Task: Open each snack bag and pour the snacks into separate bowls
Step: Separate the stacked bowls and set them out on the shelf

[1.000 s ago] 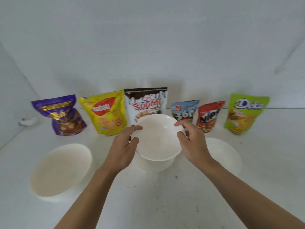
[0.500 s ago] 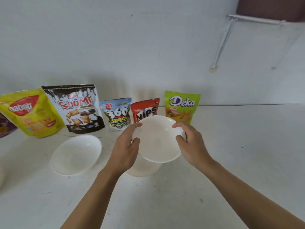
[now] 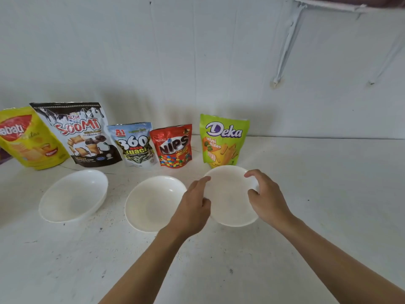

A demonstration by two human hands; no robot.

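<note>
Both hands, left hand [image 3: 192,207] and right hand [image 3: 266,198], pinch the rim of the white bowl [image 3: 230,194]. I've carried it right from over the middle bowl [image 3: 153,200] to just before the Deka bag [image 3: 223,139]. Nothing opened yet, so I'm still laying bowls out.

White counter [image 3: 328,194], paint scuffed and speckled with dark flecks, most in the near half. Plain white wall [image 3: 197,51] behind, with faint vertical seams. Upper right: a white slanted bracket [image 3: 287,40] fixed to the wall, supporting a shelf [image 3: 328,4] cut off by the top edge.
</note>
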